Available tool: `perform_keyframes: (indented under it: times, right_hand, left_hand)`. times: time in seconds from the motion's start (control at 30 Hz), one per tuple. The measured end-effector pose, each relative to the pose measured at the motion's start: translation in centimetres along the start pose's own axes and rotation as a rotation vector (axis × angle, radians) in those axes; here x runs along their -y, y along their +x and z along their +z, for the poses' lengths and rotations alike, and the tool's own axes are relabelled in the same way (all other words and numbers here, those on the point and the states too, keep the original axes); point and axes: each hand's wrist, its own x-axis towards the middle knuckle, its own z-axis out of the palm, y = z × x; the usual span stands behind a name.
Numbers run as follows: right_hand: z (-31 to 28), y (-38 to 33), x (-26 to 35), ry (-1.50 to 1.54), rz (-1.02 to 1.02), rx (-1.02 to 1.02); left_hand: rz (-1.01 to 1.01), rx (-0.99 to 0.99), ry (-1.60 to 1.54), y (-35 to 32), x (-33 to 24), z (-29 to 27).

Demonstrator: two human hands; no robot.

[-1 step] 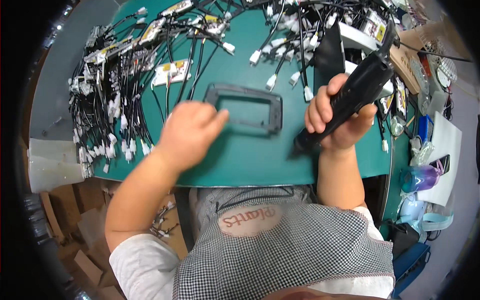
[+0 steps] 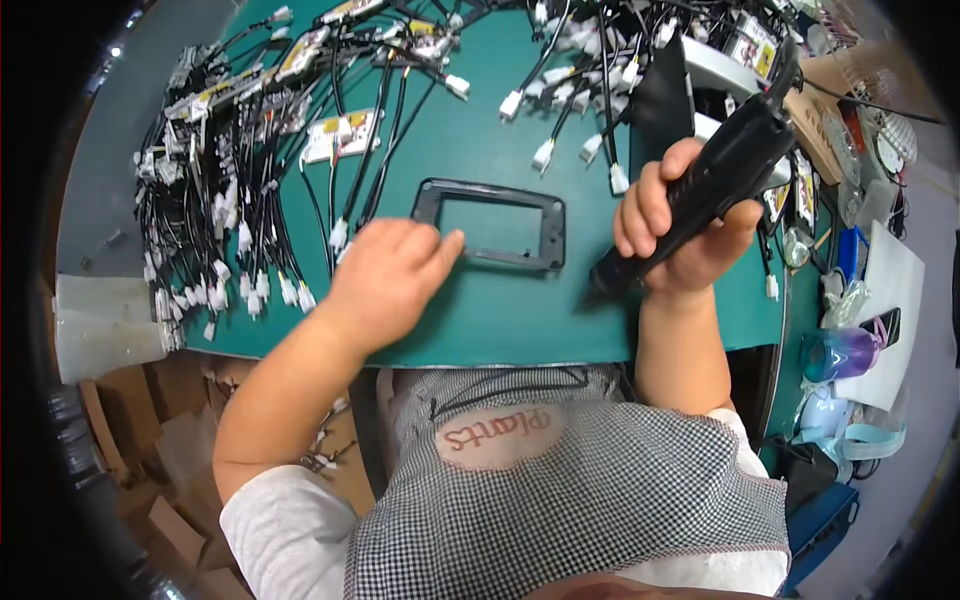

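Observation:
My left hand (image 2: 388,282) is closed at the near left corner of a black rectangular plastic frame (image 2: 553,232), its thumb resting toward the frame's inner edge. The fingers hide that corner. A large opening in the frame shows the green mat beneath. My right hand (image 2: 680,220) is wrapped around a black electric screwdriver (image 2: 722,172), held tilted to the right of the frame. Its narrow end points down and left, apart from the frame, and its tip is blurred. A cord runs from the upper end.
Bundles of black cables with white connectors (image 2: 235,200) cover the left side of the green table (image 2: 500,325). More cables (image 2: 590,80) lie at the back. A black panel (image 2: 660,100) stands behind my right hand. At far right are a purple-blue cup (image 2: 835,355) and a phone (image 2: 885,325).
My left hand and the black frame have shifted slightly nearer to me, and the frame looks flatter and sharper. The right hand and screwdriver have barely moved.

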Motion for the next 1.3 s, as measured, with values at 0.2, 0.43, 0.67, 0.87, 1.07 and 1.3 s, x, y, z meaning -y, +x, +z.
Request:
perform_keyframes:
  times: [0.2,0.43,0.67,0.87,1.07,1.3]
  right_hand:
    - [-0.5,-0.3,0.0,0.035,0.012,0.030]
    - [-0.8,-0.3,0.3,0.037,0.015,0.086]
    - [-1.2,0.0,0.3,0.051,0.020,0.062]
    - [-1.3,0.0,0.4,0.071,0.011,0.083]
    - [-0.9,-0.1,0.7,0.003,0.037,0.107]
    - [-0.4,0.1,0.5,0.025,0.047,0.056]
  left_hand:
    - [-0.108,-0.061,-0.089,-3.8,-3.0,3.8]
    - [-0.289,-0.063,-0.232,-1.0,-3.0,1.9]
    - [-0.283,0.073,-0.247,1.4,0.3,4.8]
    - [-0.319,0.214,-0.365,0.2,-1.5,2.7]
    - [-0.192,0.220,-0.317,-0.6,-2.3,1.7]
    - [-0.018,-0.042,-0.209,-1.3,-1.8,4.7]
